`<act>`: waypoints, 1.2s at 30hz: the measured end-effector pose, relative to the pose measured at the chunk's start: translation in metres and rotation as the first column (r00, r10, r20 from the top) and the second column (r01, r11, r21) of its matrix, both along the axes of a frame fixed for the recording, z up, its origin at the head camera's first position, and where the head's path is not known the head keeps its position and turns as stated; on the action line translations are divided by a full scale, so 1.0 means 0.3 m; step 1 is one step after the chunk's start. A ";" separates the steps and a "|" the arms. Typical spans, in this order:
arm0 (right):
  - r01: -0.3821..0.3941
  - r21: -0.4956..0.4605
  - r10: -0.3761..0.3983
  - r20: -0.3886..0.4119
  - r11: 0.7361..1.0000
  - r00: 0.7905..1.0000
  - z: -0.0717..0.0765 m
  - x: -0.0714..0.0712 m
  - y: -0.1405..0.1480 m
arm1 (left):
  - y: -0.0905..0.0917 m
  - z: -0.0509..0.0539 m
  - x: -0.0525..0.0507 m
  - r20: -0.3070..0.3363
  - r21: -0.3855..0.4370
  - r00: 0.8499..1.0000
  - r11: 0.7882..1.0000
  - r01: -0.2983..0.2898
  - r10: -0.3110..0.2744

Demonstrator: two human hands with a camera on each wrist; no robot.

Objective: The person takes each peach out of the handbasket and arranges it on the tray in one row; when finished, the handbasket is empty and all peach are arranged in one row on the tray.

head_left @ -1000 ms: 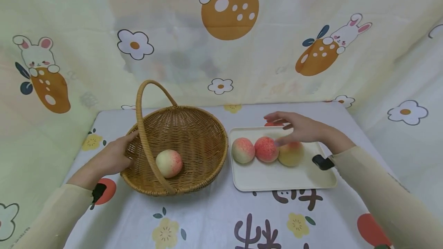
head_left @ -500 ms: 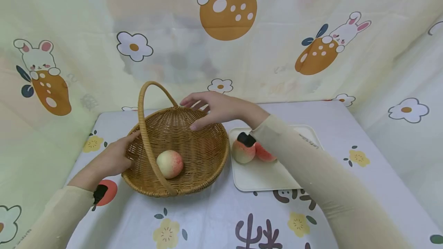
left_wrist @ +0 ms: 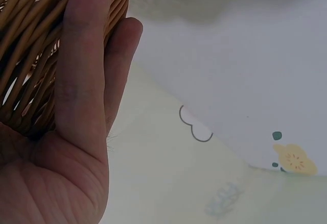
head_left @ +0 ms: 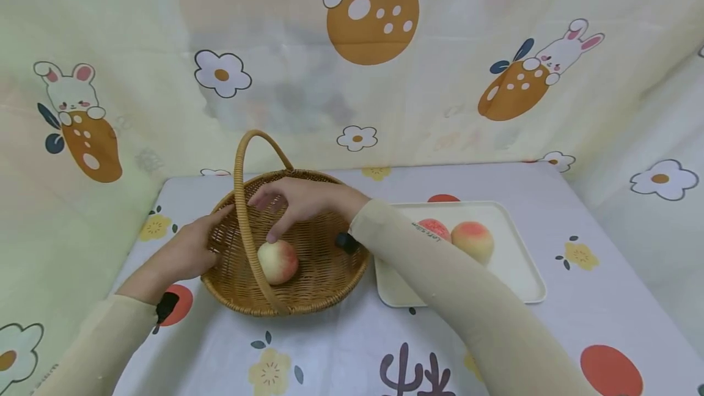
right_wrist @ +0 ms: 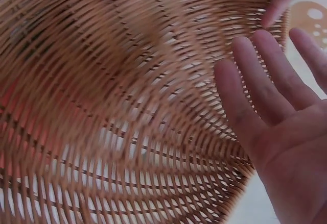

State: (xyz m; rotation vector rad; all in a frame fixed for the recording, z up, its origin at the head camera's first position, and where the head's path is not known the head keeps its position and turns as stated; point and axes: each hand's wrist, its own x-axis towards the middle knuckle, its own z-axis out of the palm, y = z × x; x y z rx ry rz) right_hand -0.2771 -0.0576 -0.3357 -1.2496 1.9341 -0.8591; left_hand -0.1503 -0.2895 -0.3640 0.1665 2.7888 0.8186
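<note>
A round wicker basket (head_left: 319, 261) with a tall arched handle stands on the left of the table. One peach (head_left: 278, 263), pale with a red blush, lies inside it. My left hand (head_left: 184, 252) grips the basket's left side; the left wrist view shows straight fingers (left_wrist: 82, 81) along the wicker. My right hand (head_left: 308, 200) hovers in the basket above the peach with fingers spread and nothing held. Its thumb tip is close to the peach; I cannot tell whether they touch. In the right wrist view, the right fingers (right_wrist: 271, 76) reach over the wicker.
A white rectangular tray (head_left: 519, 280) stands right of the basket. A red peach (head_left: 434, 228) and a yellowish peach (head_left: 473, 240) show on it, while the right sleeve (head_left: 440, 261) covers part. A patterned cloth (head_left: 330, 353) covers the table, and a printed curtain (head_left: 297, 109) hangs behind.
My right hand has travelled left from above the tray, past the basket's back rim, and down to the peach in the basket. The left hand keeps its place at the basket.
</note>
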 end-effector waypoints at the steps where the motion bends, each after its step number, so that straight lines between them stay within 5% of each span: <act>1: -0.005 0.020 0.005 0.007 1.000 1.000 -0.006 0.001 -0.002 | 0.002 0.000 0.000 -0.001 -0.002 1.000 1.000 -0.001 0.001; 11: -0.084 0.265 0.071 0.056 0.961 0.996 -0.085 0.029 -0.015 | 0.015 -0.006 0.006 0.011 0.006 1.000 1.000 -0.021 0.020; 17: -0.098 0.347 0.103 0.004 0.933 0.995 -0.136 0.067 -0.041 | 0.018 -0.009 0.012 0.013 0.003 0.999 1.000 -0.029 0.029; 25: -0.034 0.336 0.064 -0.080 0.941 0.995 -0.109 0.085 -0.062 | 0.013 -0.008 0.013 -0.004 0.000 1.000 1.000 -0.021 0.021; 36: -0.022 0.312 0.047 -0.073 0.950 0.996 -0.082 0.054 -0.050 | -0.001 -0.014 0.005 0.007 0.002 1.000 1.000 -0.022 0.022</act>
